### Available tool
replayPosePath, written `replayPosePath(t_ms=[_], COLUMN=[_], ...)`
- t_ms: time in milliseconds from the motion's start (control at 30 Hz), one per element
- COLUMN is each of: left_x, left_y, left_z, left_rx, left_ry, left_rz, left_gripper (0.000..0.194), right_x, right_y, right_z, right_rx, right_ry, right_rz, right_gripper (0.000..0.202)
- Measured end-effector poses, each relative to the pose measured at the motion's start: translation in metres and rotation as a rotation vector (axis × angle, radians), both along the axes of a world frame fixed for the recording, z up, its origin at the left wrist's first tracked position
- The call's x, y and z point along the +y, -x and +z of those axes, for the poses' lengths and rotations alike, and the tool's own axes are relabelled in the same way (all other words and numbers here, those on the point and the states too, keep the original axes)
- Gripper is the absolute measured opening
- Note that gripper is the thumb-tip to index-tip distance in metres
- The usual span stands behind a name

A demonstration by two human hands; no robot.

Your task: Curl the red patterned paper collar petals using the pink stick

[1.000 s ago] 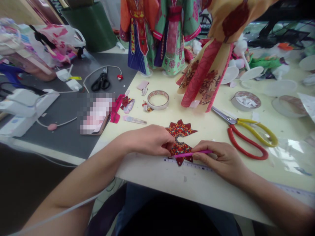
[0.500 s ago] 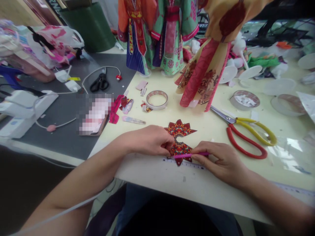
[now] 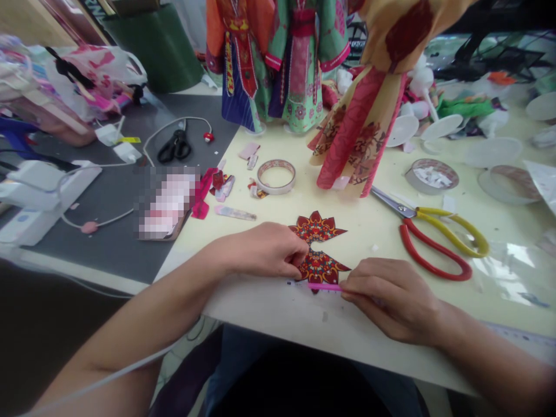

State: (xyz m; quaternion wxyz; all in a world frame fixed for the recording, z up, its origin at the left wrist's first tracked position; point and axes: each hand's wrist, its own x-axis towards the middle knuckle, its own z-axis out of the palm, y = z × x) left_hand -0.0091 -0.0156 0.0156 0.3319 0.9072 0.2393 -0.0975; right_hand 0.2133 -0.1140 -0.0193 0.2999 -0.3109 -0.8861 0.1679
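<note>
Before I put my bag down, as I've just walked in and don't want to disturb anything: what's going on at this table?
A person's left hand is at the left edge of a red patterned cutout. The right hand holds a slim pink stick across the cutout's lower part. Scissors lie to the right, and dressed figures stand behind.

Right hand (image 3: 386,295) with 1 pink stick (image 3: 324,286) (low over the red patterned cutout (image 3: 319,229)), left hand (image 3: 271,250) at its edge.
</note>
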Motion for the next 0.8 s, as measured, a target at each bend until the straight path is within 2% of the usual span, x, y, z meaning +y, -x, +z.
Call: replayPosePath(t_ms=[267, 800], left_x=[0.0008, 0.0008], left_y=[-0.0006, -0.0014], left_z=[0.0037, -0.0016], left_rx=[0.002, -0.001], left_ry=[0.009, -0.041], left_rz=[-0.006, -0.013], left_gripper=[0.018, 0.017], right_x=[-0.0016, -0.0016], right_y=[-0.0007, 0.0017], right_z=[0.0038, 0.0044], right_rx=[0.008, -0.009], right_ry=[-0.036, -0.050], right_rz=[0.038, 0.004], right_gripper=[0.014, 0.011])
